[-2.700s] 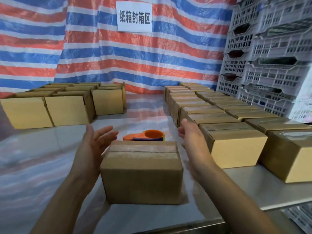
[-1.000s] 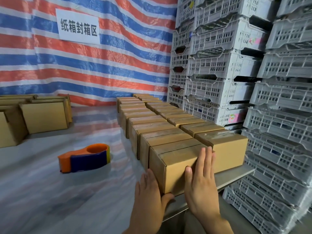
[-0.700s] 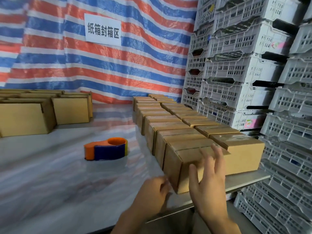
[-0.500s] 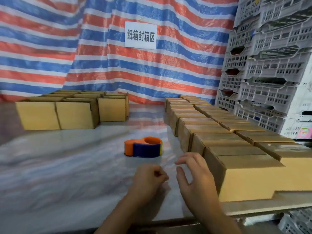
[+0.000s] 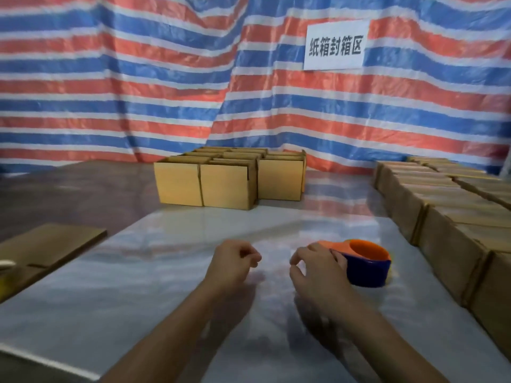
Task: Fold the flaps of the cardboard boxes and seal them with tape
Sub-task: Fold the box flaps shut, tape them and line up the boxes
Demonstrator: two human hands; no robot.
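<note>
On the surface (image 5: 166,286), near centre:

- Your left hand (image 5: 235,262): fingers loosely curled, holding nothing.
- Your right hand (image 5: 318,269): fingers half-curled, empty, just beside the tape dispenser (image 5: 367,265). Contact cannot be told.
- The dispenser lies to that hand's right, with its long axis left to right and its orange end nearest it.
- Cardboard boxes (image 5: 229,183), seemingly untaped: well ahead, at the far centre, slightly nearer your left hand.
</note>
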